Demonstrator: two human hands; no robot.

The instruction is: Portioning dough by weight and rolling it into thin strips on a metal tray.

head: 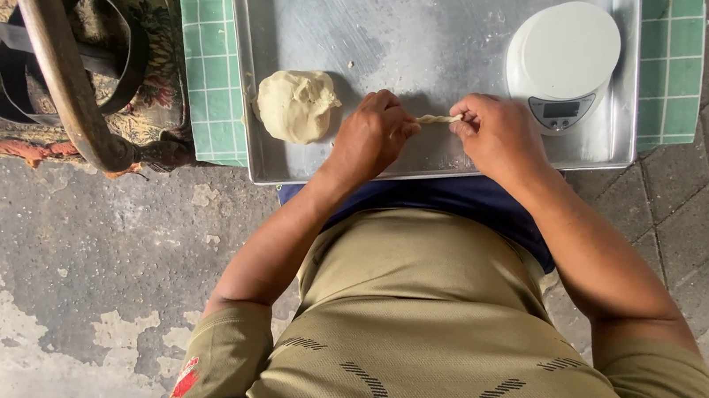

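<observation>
Metal tray, hands pinching dough strip

The far half of the metal tray lies bare, so hands can pass freely there. A dough ball blocks the near left corner, and a white scale fills the right side. The hands, with a dough strip stretched between them, take up the near middle.
</observation>
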